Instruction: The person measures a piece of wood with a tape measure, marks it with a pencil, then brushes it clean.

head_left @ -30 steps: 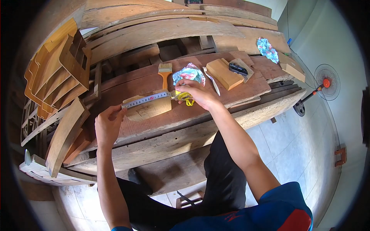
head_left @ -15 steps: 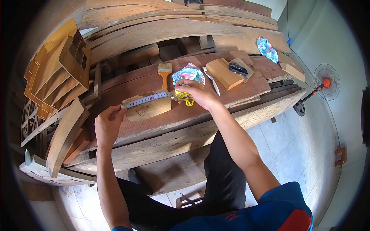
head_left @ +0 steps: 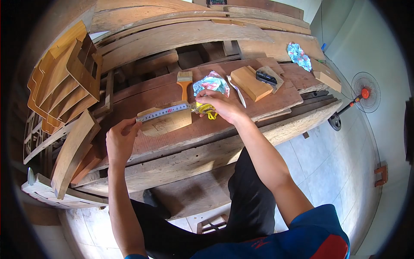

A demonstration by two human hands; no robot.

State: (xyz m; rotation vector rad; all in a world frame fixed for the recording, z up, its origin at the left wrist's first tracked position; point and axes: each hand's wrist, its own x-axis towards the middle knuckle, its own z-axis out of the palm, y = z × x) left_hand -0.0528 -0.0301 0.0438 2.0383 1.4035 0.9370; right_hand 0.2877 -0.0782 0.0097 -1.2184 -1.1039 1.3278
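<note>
My right hand (head_left: 217,105) is closed around a yellow tape measure (head_left: 205,108), whose yellow strap hangs below the fingers. The white blade (head_left: 163,112) runs out to the left along the upper edge of a flat, light wooden piece (head_left: 166,123) with faint marks on its face. At the blade's far end, my left hand (head_left: 122,137) pinches the tip between thumb and fingers by the piece's left edge. Just behind the blade lie a paintbrush (head_left: 184,84) with an orange handle and a crumpled blue-and-pink cloth (head_left: 212,83).
A white toothbrush (head_left: 236,90), a wooden block (head_left: 251,84) and a black tool (head_left: 266,77) lie right of the cloth on the reddish board (head_left: 146,90). A wooden shelf organiser (head_left: 69,80) stands at left. Another crumpled cloth (head_left: 299,56) is at back right, near a fan (head_left: 365,92).
</note>
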